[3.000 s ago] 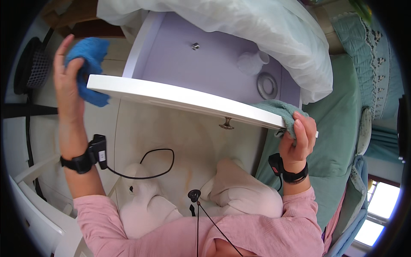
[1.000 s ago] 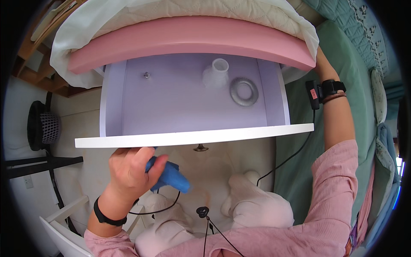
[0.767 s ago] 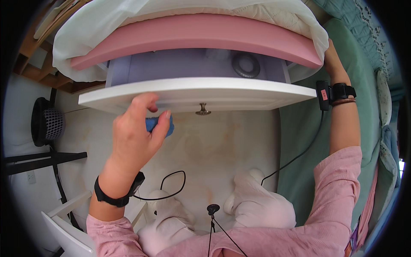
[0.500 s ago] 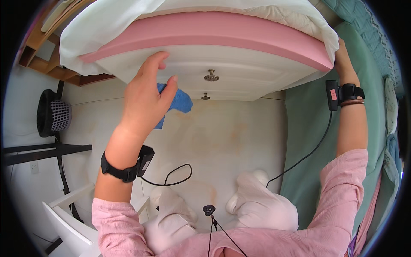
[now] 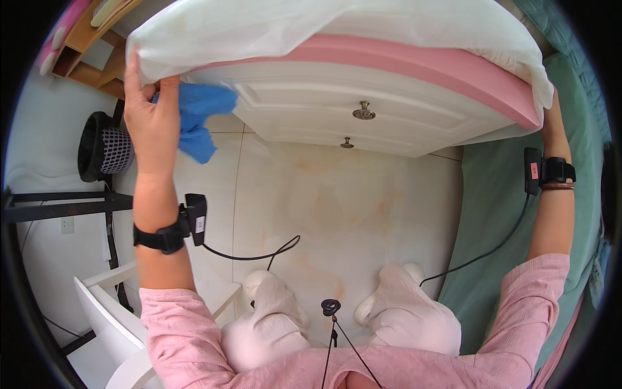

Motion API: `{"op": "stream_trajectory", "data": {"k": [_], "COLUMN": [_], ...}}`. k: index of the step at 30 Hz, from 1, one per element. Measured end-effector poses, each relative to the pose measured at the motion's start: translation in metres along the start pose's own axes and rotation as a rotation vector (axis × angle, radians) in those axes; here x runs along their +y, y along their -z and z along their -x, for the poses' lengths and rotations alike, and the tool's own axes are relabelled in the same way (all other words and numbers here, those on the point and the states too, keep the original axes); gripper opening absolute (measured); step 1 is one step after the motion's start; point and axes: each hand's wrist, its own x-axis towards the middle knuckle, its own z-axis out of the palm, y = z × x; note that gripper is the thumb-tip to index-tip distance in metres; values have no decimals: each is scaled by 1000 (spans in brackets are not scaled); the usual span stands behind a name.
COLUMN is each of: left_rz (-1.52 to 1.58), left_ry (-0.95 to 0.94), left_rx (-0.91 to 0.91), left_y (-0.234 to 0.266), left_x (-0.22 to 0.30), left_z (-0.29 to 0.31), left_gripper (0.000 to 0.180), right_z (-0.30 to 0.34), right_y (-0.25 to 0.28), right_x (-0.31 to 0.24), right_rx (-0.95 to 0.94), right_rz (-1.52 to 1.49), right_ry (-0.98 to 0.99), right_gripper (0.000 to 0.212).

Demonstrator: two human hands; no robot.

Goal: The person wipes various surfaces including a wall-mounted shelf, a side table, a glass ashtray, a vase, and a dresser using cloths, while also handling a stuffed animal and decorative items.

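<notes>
A white cloth cover [image 5: 259, 32] drapes over a cabinet [image 5: 311, 97] with a pink top edge [image 5: 402, 58] and a white front. My left hand [image 5: 149, 113] is at the cover's left corner, its fingers pressed against the fabric. That same hand keeps hold of a blue cloth [image 5: 204, 107], which hangs to the right of the palm beside the cabinet. On the far right, my right hand [image 5: 554, 120] grips the cover's right corner; most of its fingers are hidden behind the hanging fabric.
Two metal knobs, an upper knob [image 5: 364, 111] and a lower knob [image 5: 347, 142], stick out from the cabinet. A green-covered bed [image 5: 492, 214] lies right. Left are a dark basket [image 5: 97, 149], wooden shelf [image 5: 97, 65], black bar [image 5: 71, 207] and white chair [image 5: 113, 311].
My left hand has moved left and up with the blue cloth, from before the cabinet to the cover's left corner. The view has shifted; my right hand stays at the right corner.
</notes>
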Motion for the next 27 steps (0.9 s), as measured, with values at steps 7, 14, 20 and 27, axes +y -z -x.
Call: {"op": "stream_trajectory", "data": {"k": [7,14,20,27], "left_rz": [64,259,132,186], "left_ry": [308,-25,221,468], "left_rx": [-255,-49,-440,-364], "left_y": [31,-42,-43,-45], "left_x": [5,23,-17,-63], "left_z": [-77,-125,-126,-141], "left_gripper": [19,27,31,26], "right_z": [-7,-30,-45,9], "right_y": [19,23,-22,-65], "right_x": [11,43,65,57], "right_rx": [175,309,290,65], "right_rz": [-333,-839,-506,-563], "right_ry": [9,-54,-191,-251], "right_gripper": [37,37,38,37]}}
